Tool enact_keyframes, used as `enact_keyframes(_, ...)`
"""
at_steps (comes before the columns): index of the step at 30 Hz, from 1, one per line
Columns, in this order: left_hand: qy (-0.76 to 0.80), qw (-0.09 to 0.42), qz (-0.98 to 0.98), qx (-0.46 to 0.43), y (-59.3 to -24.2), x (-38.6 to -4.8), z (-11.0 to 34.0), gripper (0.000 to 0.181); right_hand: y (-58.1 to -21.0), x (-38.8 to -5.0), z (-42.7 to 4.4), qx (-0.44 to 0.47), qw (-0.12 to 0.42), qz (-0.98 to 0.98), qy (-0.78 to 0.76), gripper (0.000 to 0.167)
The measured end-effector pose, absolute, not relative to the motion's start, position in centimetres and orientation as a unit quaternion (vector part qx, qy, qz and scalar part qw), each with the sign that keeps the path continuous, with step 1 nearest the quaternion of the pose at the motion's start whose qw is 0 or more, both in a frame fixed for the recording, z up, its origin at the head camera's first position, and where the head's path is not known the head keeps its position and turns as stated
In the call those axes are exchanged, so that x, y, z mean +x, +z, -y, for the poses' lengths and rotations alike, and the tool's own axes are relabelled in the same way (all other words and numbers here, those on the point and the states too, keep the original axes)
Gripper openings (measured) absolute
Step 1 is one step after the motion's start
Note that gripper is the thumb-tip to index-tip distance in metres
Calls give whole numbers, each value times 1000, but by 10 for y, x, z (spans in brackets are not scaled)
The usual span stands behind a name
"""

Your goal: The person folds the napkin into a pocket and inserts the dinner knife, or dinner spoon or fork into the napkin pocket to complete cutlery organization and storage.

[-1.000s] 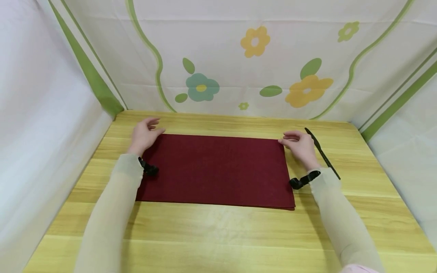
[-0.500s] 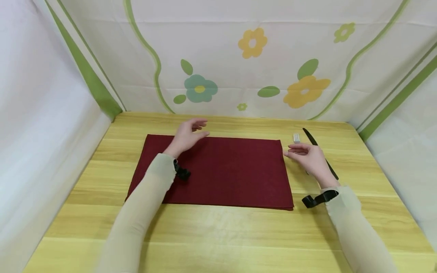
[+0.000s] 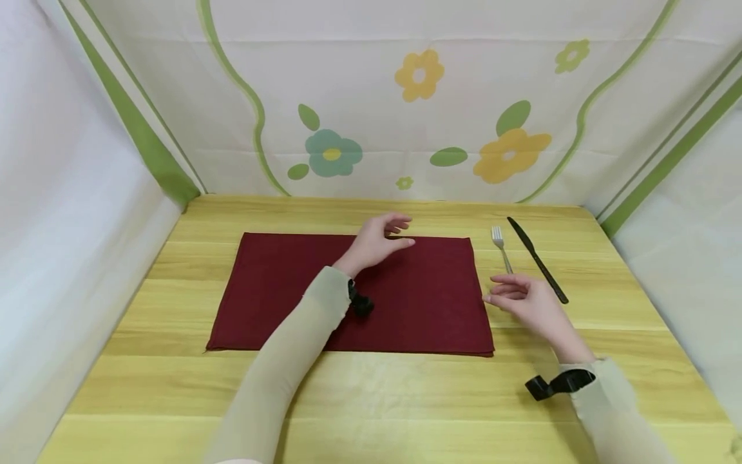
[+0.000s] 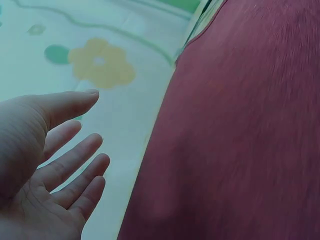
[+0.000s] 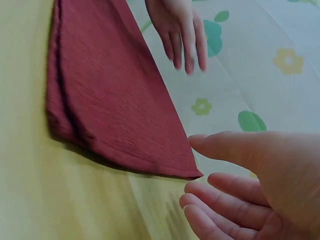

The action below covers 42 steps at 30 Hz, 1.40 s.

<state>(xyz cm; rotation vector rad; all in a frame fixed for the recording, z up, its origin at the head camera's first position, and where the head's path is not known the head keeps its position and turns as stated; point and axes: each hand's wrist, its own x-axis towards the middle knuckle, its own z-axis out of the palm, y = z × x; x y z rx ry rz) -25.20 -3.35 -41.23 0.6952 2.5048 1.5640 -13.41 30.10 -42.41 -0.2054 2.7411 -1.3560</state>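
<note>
A dark red folded cloth (image 3: 417, 296) lies flat on the wooden table, its layered edge showing in the right wrist view. Over its far part hovers my left hand (image 3: 377, 241), fingers loosely bent and holding nothing. My right hand (image 3: 530, 303) is just beyond the cloth's right edge, thumb and fingers apart with nothing between them. Behind that hand lies a fork (image 3: 500, 241), its tines pointing away and the end of its handle hidden by the hand. A black knife (image 3: 536, 258) lies slanted to the right of the fork.
The wooden tabletop (image 3: 371, 399) runs up to a white flowered curtain (image 3: 371, 77) at the back. White fabric also hangs at the left and right sides. Each wrist wears a black camera mount (image 3: 559, 385).
My left hand has moved right from the cloth's far left corner across its far side. The right hand has left the far right corner and come nearer, uncovering the fork.
</note>
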Motion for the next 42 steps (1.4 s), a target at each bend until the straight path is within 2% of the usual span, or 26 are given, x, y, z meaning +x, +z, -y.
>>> enact_keyframes(5, 477, 83, -837, 257, -414, -252, 5, 49, -426, -114, -300, -67, 31, -899, -432, 49)
enact_keyframes(10, 450, 88, -844, 279, -411, -258, -18, 50, -427, -97, -299, -52, 40, -904, -422, 50)
enact_keyframes(19, 443, 91, -848, 275, -414, -274, -38, 47, -429, -80, -295, -29, 43, -917, -396, 32)
enact_keyframes(27, 429, 96, -861, 257, -425, -282, -53, 48, -429, -69, -291, 1, 72, -922, -380, 27)
enact_keyframes(33, 414, 111, -869, 245, -427, -279, -61, 44, -428, -66, -286, -1, 78, -922, -380, 24)
enact_keyframes(42, 327, 97, -904, 258, -419, -274, -70, 40, -425, -66, -278, -5, 75, -930, -360, 19)
